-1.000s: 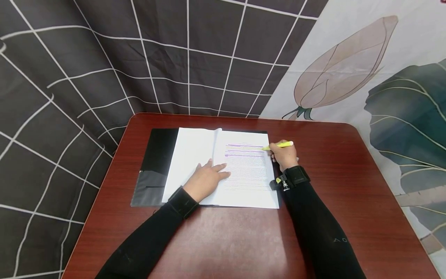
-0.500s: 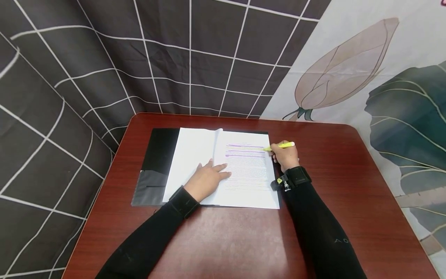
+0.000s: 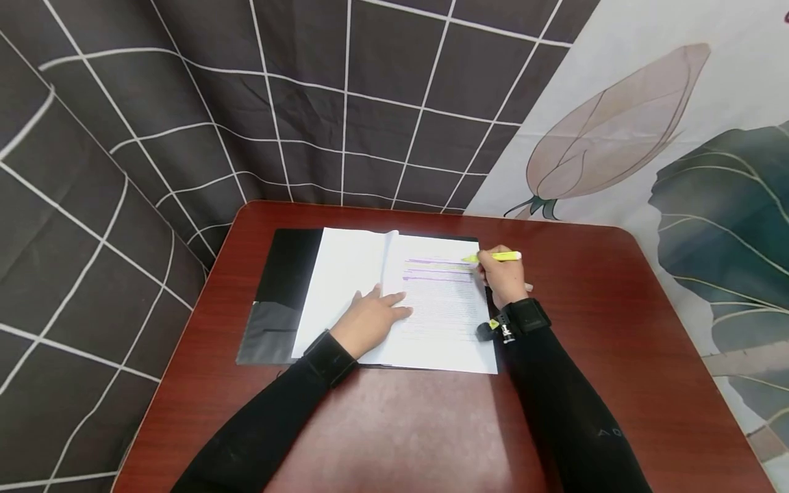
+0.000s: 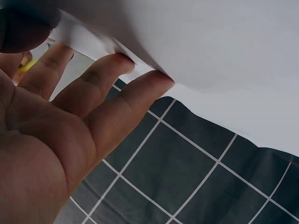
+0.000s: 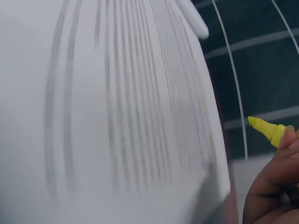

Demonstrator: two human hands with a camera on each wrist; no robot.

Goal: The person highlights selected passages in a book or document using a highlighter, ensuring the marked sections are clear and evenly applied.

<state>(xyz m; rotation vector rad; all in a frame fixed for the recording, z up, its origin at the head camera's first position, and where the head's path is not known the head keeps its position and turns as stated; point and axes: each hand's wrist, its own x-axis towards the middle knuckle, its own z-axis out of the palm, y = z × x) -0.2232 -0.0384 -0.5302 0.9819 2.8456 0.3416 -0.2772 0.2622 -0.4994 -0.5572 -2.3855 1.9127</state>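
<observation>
A document folder (image 3: 294, 270) with a black cover lies open on the table, white pages spread in it. The printed right page (image 3: 437, 322) bears purple and faint yellow marked lines near its top. My left hand (image 3: 366, 322) rests with spread fingers across the fold between the pages; in the left wrist view its fingertips (image 4: 161, 80) are against the paper. My right hand (image 3: 504, 277) pinches a yellow highlighter (image 3: 507, 256) at the right page's upper right edge. In the right wrist view the highlighter's tip (image 5: 252, 121) points toward the page and shows against the dark cloth behind.
The reddish-brown table (image 3: 573, 274) extends around the folder on all sides. Dark grid-patterned cloth (image 3: 296, 103) hangs behind and at the left. A white cloth with a flower print (image 3: 610, 130) hangs at the right.
The highlighter's tip has shifted slightly left and up relative to the page. My left hand stays in place on the pages. The head view has tilted and shifted a little.
</observation>
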